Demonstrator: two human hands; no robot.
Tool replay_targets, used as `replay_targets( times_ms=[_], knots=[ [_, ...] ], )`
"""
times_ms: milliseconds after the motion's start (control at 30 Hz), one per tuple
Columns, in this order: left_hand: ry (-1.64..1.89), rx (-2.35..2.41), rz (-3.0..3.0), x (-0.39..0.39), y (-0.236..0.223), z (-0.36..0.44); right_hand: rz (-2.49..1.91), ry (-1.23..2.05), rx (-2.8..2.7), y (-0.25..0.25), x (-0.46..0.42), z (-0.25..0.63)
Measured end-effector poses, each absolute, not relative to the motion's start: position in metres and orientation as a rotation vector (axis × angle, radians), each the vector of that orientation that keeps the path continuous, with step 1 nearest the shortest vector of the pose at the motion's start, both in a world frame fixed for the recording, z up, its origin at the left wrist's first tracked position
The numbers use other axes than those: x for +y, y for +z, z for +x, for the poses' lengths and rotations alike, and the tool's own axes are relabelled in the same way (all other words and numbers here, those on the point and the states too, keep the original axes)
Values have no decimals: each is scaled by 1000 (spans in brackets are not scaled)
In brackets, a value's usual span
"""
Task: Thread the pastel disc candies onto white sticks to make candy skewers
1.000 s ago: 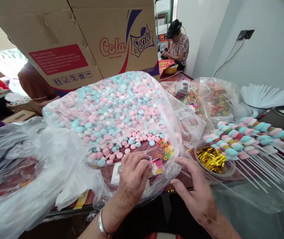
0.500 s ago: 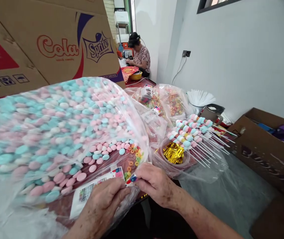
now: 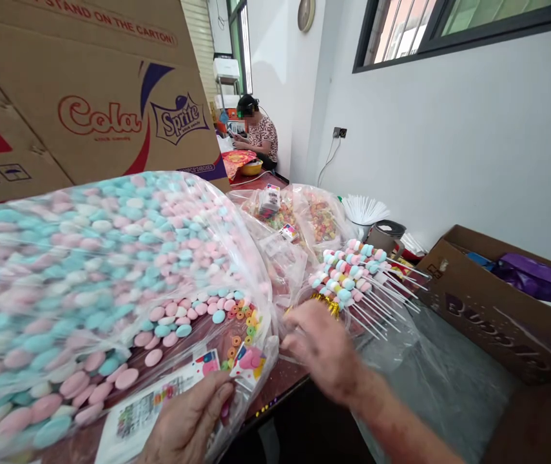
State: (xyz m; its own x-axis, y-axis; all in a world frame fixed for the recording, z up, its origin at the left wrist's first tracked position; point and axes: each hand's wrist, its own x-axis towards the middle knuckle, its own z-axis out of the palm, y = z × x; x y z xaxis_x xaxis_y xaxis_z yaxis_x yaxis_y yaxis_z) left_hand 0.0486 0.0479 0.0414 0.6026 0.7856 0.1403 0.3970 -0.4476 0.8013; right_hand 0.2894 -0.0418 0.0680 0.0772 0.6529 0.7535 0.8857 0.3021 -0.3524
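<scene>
My left hand (image 3: 191, 412) is closed at the table's front edge, thumb and finger pinching a small printed plastic bag (image 3: 249, 362) with pink and yellow colours. Under that hand lies a flat white printed packet (image 3: 133, 412). My right hand (image 3: 323, 348) is smeared by motion in front of the gold twist ties (image 3: 328, 303), which it partly hides; its fingers are too blurred to judge. Ring-shaped gummies (image 3: 234, 341) lie just behind the small bag. Pink, blue and white round candies (image 3: 125, 377) spill from a large clear bag (image 3: 256, 258) on the left.
Marshmallow skewers (image 3: 347, 274) are piled at the right, sticks outward. Behind them stand white sticks (image 3: 365, 209) and a grey mug (image 3: 385, 237). A large carton (image 3: 96, 84) rises at back left; an open brown box (image 3: 492, 290) stands right. Another person (image 3: 260, 132) sits far back.
My right hand has let go of the small bag and moved right, towards the gold twist ties. My left hand still holds the bag. The view has tilted up and shifted right.
</scene>
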Motion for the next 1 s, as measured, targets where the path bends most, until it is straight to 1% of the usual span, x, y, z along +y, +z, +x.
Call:
replay_targets(
  times_ms=[67,133,167,233,300,400,467,533,600,667,733,800,867,1000],
  knots=[
    [658,953,2072,50,44,45,-1714,-647,-1551,79,-51,336],
    [640,983,2082,51,49,43,-2148,-835,-1521,85,-60,383],
    [634,992,2090,52,50,43,-2336,-884,-1491,85,-64,403],
    [626,987,2112,53,52,44,-2590,-883,-1554,82,-69,432],
    [623,957,2135,54,51,45,-2688,-853,-1622,74,-72,448],
    [632,894,2140,57,49,47,-2612,-936,-1630,63,-79,457],
    [627,876,2119,59,50,47,-2451,-1038,-1590,59,-86,460],
    [594,886,2096,61,52,46,-2213,-1043,-1540,59,-92,457],
    [580,875,2054,62,54,45,-1958,-887,-1511,61,-93,445],
    [574,867,1996,63,56,45,-1757,-632,-1561,65,-91,423],
    [555,837,1950,64,56,45,-1630,-397,-1672,70,-86,396],
    [559,813,1919,64,56,45,-1552,-247,-1777,73,-81,371],
    [577,810,1890,64,56,43,-1494,-190,-1851,74,-75,354],
    [555,790,1827,67,56,38,-1425,-218,-1931,72,-66,346]
  ],
)
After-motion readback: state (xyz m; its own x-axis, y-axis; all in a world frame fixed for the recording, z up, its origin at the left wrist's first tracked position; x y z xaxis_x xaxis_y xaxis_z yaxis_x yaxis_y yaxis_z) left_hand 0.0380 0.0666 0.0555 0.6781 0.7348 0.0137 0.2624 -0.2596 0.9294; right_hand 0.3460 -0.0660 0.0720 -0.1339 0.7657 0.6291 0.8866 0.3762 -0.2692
